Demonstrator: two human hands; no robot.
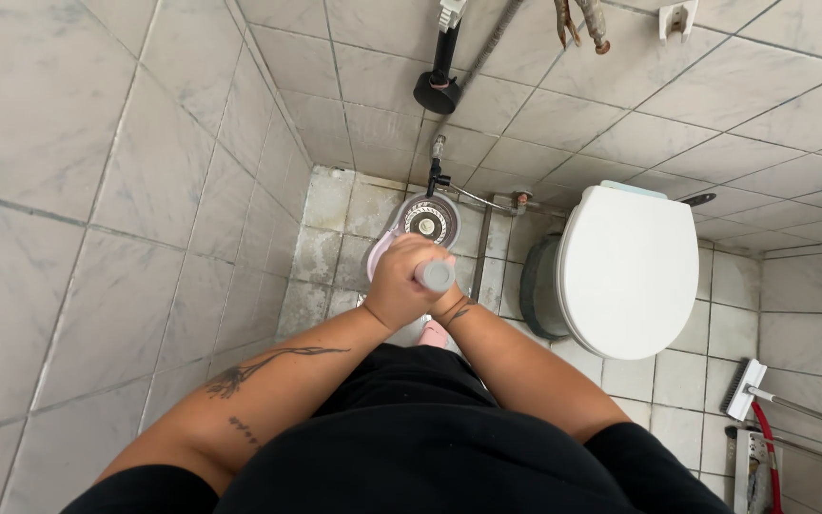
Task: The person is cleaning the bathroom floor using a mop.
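A grey mop handle [437, 275] stands upright and points at the camera. My left hand [401, 284] is wrapped around its top. My right hand [445, 303] grips it just below and is mostly hidden behind the left. Directly beneath the hands sits a pink and white spin mop bucket [425, 220] on the tiled floor, its round metal spinner basket showing. The mop head is hidden by my hands.
A white toilet [628, 269] with its lid down stands to the right of the bucket. A black plunger [439, 86] and a hose hang on the back wall. A white scrub brush [746, 388] lies at the lower right. Tiled walls close in on the left.
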